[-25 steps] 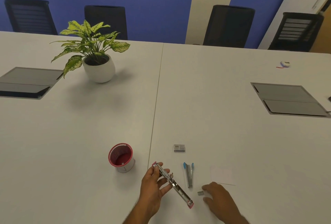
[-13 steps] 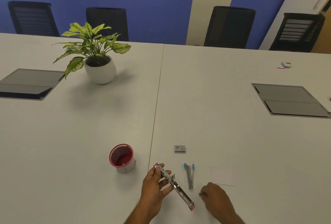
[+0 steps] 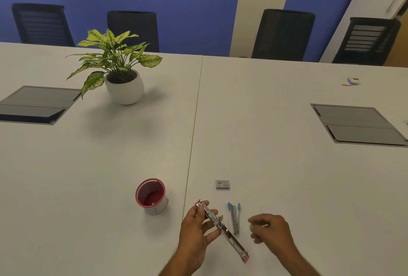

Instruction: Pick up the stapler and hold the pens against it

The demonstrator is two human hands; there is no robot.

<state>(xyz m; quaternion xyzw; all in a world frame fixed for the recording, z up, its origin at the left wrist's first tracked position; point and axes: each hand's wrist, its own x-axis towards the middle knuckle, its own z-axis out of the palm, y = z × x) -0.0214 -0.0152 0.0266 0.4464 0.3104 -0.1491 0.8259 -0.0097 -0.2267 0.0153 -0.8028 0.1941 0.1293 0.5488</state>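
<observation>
**Right hand lifts off the table**

The left hand (image 3: pixel 195 230) grips the opened pink-tipped metal stapler (image 3: pixel 221 229), fingers curled round it. The right hand (image 3: pixel 268 228) has risen from beside the stapler's lower end, fingertips pinched, seemingly on a small staple strip, too blurred to confirm. The blue-tipped stapler (image 3: pixel 234 218) lies between the hands.

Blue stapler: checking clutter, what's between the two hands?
In the head view, only the blue stapler lies between the left hand and right hand.
</observation>
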